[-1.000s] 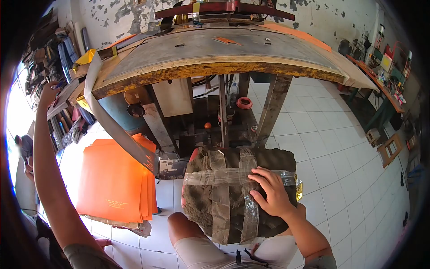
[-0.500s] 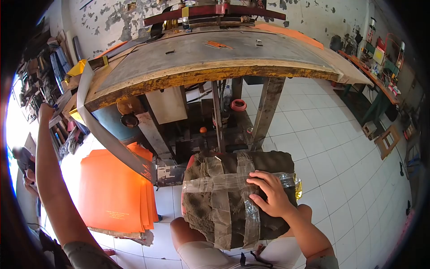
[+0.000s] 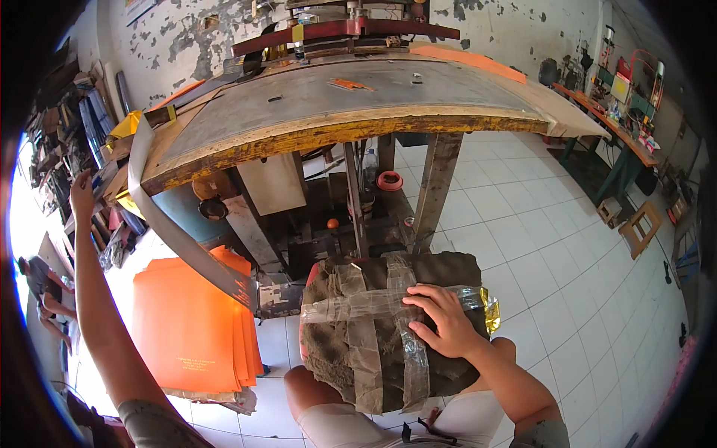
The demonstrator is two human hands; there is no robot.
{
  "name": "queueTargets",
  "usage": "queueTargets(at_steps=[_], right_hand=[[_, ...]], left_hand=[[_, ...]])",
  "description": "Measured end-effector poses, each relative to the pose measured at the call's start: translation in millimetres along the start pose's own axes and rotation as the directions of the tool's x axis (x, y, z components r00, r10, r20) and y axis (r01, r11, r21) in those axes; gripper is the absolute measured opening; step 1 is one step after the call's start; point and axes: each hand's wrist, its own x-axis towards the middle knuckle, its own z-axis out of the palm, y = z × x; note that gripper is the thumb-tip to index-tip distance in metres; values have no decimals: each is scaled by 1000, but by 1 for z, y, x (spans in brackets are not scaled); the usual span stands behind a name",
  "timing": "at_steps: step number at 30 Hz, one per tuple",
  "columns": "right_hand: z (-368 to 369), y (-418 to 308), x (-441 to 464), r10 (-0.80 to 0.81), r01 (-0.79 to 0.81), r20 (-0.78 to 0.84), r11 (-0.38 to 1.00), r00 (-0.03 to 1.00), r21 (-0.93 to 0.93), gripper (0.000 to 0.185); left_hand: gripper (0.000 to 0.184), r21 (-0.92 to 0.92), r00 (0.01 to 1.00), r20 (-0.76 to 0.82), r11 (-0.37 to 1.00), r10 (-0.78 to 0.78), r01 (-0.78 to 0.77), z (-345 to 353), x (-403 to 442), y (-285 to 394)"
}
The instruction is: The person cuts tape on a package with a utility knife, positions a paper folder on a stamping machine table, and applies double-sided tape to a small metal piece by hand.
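My right hand (image 3: 442, 322) lies on a brown foam cushion (image 3: 325, 347), fingers stretched out and slightly apart. Strips of clear tape (image 3: 364, 336) cross the cushion, which sits between my legs. Far to the left, my left hand (image 3: 82, 196) is raised beside the corner of the worktable (image 3: 328, 123). Its fingers are small in view, and whether they hold anything is unclear. Below that arm's reach, a stack of orange printed sheets (image 3: 187, 321) rests low by the table. A long grey strip (image 3: 175, 239) hangs from the table corner down across the stack.
A red metal bar (image 3: 351, 31) spans the back of the table, with an orange scrap (image 3: 349, 85) on its surface. Packed shelves (image 3: 71, 112) line the left wall. A person (image 3: 48, 291) is at the far left. A workbench (image 3: 627, 142) and a wooden frame (image 3: 641, 228) stand at right.
My left hand has drawn slightly down and right, away from the table corner. My right hand stays on the cushion. The view has shifted a little, and more of the person at left shows.
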Motion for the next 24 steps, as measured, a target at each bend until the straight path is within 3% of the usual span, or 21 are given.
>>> queueTargets(at_steps=[2,5,6,8,10,11,12,13,14,15,17,19,20,22,24], right_hand=[[2,1,0,-13,13,4,1000,1000,-24,45],[-5,-5,3,-37,38,31,999,999,-16,38],[-14,-8,9,-50,51,46,999,998,-10,34],[-62,-23,42,-212,236,153,958,965,-163,21],[-104,-55,104,-312,298,-185,949,932,-99,13],[-119,-56,138,-316,300,-288,949,904,-98,11],[-129,-49,180,-382,353,-392,924,837,-148,13],[-138,-44,218,-252,236,-399,968,882,-89,15],[-141,-27,260,-321,247,-399,942,859,-226,18],[-142,-13,298,-247,140,-313,935,917,-326,22],[-135,8,361,-71,-45,-289,926,955,-374,25],[-128,22,400,81,-222,-309,861,948,-457,25],[-129,15,402,124,-240,-252,830,960,-504,21],[-138,0,403,223,-264,-144,756,964,-599,18],[-139,26,416,253,-249,-89,723,963,-645,20]], left_hand=[[33,24,990,-132,999,50,-48,-10,-20,43],[31,-31,939,-345,999,-3,-8,-27,-63,141],[30,-18,917,-393,996,71,-85,-35,-90,189],[28,31,851,-479,972,217,-231,-51,-144,288],[25,-47,842,-470,945,265,-323,-48,-211,377],[25,-368,943,-313,900,116,-232,-28,-251,399],[20,-684,990,-88,716,114,-143,-17,-294,438],[18,-525,932,74,808,355,-266,-32,-313,507],[18,-629,847,154,711,509,-313,-19,-332,547],[23,-741,758,296,641,581,-202,-12,-347,581],[32,-797,595,335,556,731,-235,35,-379,621],[37,-827,471,386,524,793,-204,70,-390,661],[39,-835,425,426,528,799,-155,87,-391,681],[41,-783,354,500,587,791,-207,118,-390,725],[42,-798,412,440,558,798,-229,153,-412,757]])
